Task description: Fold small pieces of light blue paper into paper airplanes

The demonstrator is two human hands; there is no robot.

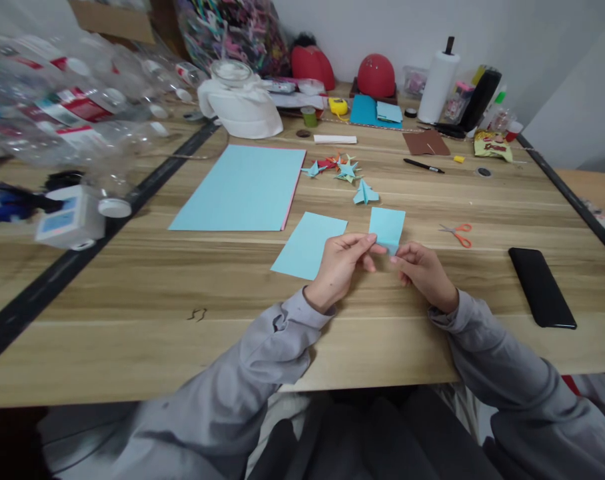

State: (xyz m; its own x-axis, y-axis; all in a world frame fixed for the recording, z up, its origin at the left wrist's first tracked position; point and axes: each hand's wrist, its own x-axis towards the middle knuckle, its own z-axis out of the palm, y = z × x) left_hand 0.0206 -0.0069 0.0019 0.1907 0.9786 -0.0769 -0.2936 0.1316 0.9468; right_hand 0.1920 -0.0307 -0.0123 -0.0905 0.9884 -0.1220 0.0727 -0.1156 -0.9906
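A small light-blue sheet of paper [388, 224] is held up between my two hands, its lower edge bent into a fold. My left hand [343, 261] pinches its lower left side between thumb and fingers. At the lower right corner, my right hand [422, 268] grips the paper with thumb and forefinger. Partly beneath my left hand lies a larger blue piece of paper [307, 245]. Just beyond the held sheet sits a folded blue paper shape [366, 193]. Orange-handled scissors [460, 233] rest to the right of my right hand.
A stack of large blue sheets [242, 190] lies left of centre, beside several small folded paper shapes [346, 168]. A black phone [542, 287] is at the right, a pen [423, 166] farther back. Plastic bottles [87, 107] crowd the left; a wrapped jug [240, 100] stands behind.
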